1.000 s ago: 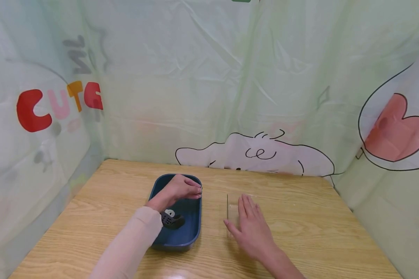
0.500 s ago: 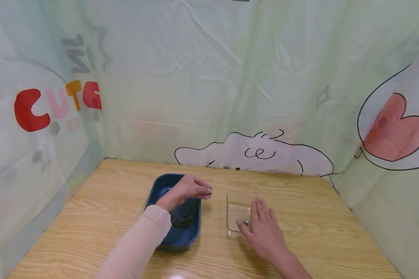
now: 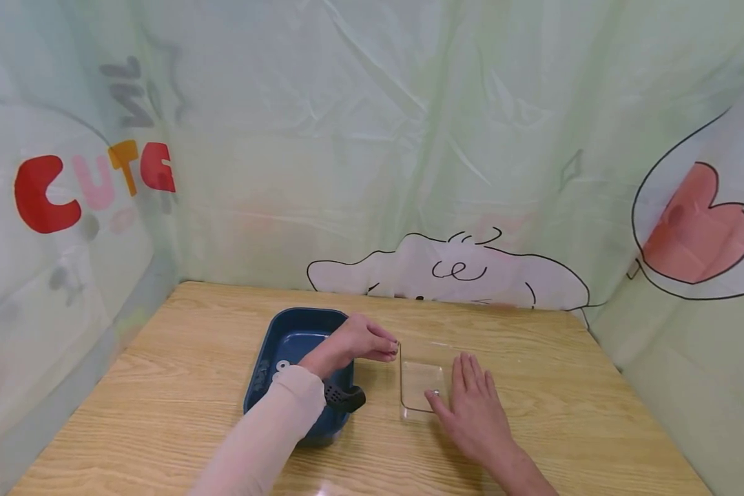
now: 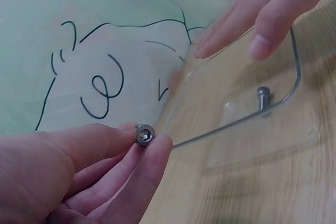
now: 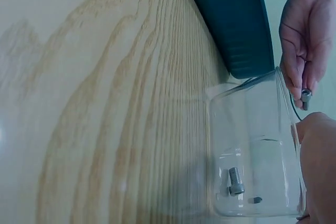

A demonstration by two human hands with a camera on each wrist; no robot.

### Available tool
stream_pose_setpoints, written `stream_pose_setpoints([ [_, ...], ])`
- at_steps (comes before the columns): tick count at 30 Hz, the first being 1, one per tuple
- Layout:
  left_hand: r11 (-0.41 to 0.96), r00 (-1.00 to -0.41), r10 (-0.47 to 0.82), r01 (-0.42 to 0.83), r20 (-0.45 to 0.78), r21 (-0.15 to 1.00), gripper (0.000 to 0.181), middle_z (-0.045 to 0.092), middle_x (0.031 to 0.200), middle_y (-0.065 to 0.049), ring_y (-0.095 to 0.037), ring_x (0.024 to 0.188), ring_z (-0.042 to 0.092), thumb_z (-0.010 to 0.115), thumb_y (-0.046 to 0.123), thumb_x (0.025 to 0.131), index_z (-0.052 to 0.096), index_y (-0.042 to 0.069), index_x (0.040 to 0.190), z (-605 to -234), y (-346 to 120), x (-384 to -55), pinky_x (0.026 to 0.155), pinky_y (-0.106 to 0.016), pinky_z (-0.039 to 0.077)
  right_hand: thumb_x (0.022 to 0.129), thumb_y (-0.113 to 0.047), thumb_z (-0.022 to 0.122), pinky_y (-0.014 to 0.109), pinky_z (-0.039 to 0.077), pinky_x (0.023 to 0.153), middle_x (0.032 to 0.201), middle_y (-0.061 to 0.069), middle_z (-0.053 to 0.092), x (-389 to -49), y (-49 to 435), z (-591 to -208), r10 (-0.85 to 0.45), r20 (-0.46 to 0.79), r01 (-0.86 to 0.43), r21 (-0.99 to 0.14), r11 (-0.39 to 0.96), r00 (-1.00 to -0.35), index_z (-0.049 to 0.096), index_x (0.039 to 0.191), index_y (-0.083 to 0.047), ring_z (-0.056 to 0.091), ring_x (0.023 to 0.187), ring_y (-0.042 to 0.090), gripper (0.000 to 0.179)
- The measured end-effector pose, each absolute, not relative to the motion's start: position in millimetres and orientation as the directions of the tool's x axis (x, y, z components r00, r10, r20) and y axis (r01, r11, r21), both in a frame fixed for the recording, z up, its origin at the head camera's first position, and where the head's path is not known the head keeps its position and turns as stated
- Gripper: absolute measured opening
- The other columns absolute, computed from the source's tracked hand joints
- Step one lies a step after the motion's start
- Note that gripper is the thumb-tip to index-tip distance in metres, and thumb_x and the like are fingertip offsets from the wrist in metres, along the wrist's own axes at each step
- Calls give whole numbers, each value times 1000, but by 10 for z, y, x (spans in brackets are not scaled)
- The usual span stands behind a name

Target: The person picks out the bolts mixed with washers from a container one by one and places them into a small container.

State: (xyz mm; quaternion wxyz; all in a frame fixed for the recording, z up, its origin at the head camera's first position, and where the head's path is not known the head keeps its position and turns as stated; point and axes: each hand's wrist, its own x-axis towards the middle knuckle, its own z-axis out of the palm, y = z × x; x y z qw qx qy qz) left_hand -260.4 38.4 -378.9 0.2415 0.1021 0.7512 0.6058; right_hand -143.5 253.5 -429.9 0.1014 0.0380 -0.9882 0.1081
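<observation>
My left hand (image 3: 362, 339) pinches a hex-socket bolt (image 4: 145, 135) between thumb and fingertips, at the left rim of a clear plastic box (image 3: 421, 411). The bolt's socket head faces the left wrist camera, and in the right wrist view its shank points down. Inside the clear box lies another bolt (image 5: 235, 181) of the same kind. My right hand (image 3: 474, 406) rests along the box's right side with fingers straight, its thumb reaching over the rim near that bolt.
A dark blue tray (image 3: 257, 386) stands left of the clear box, partly hidden under my left forearm. It holds white washers (image 3: 282, 366) and small dark pieces (image 3: 260, 375). A black perforated strap (image 3: 345, 398) hangs at my left wrist. A printed curtain (image 3: 285, 172) closes off the table's back.
My left hand has moved right, from over the blue tray to the clear box's left rim, with the bolt in its fingers. My right hand has shifted slightly right, exposing the bolt in the box.
</observation>
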Motion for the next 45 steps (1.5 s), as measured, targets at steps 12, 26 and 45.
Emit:
stream_pose_setpoints([
  [12,227,-834,497,-143,-241,963,14,76,89,-12,-23,84,76,73,7,88,75,0,100,-3793,681,-2536,90,-43,59,101,-51,46,65,14,121,161,31,15,-1446,2565,-4399,-34,215,-89,-251,964,-976,24,149,14,12,150,46,84],
  [26,296,-822,509,-110,-255,949,12,76,85,-10,-20,78,76,72,9,89,76,2,98,-3804,870,-2481,87,-39,60,101,-43,50,65,15,121,160,31,19,-1449,2532,-4389,-23,231,-87,-271,959,-973,25,149,13,17,150,46,78],
  [45,310,-825,508,-94,-248,946,13,76,86,-13,-21,78,76,70,7,91,74,-1,100,-3853,960,-2408,86,-39,61,100,-45,52,65,15,121,161,30,18,-1454,2521,-4419,-8,211,-67,-271,960,-977,25,150,13,16,151,44,81],
])
